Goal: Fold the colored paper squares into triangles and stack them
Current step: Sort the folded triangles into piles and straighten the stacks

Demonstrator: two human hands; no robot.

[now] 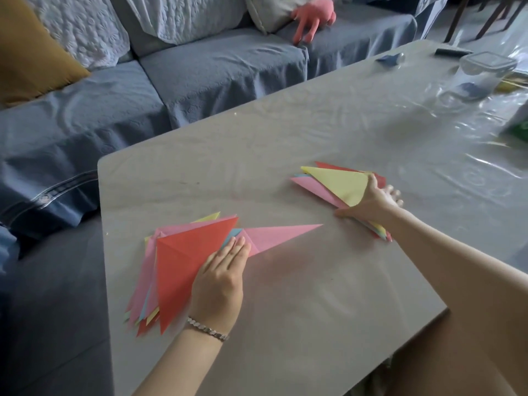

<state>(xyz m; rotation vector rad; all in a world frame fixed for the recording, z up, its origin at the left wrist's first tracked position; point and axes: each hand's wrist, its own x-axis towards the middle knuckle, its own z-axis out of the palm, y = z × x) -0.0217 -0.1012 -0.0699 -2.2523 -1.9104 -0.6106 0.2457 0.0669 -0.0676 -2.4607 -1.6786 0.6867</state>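
We press left hand [220,278] flat, fingers straight, on red triangle [183,258] to steady the stack [143,292] on counter [314,310] | right hand [374,202] on yellow sheet [340,181], likely fetching it; grip unclear

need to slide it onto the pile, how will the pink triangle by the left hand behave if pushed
The pink triangle is thin folded paper, so probably light and floppy. On the glossy table cover it would likely slide easily. Its long point may bend if nudged.
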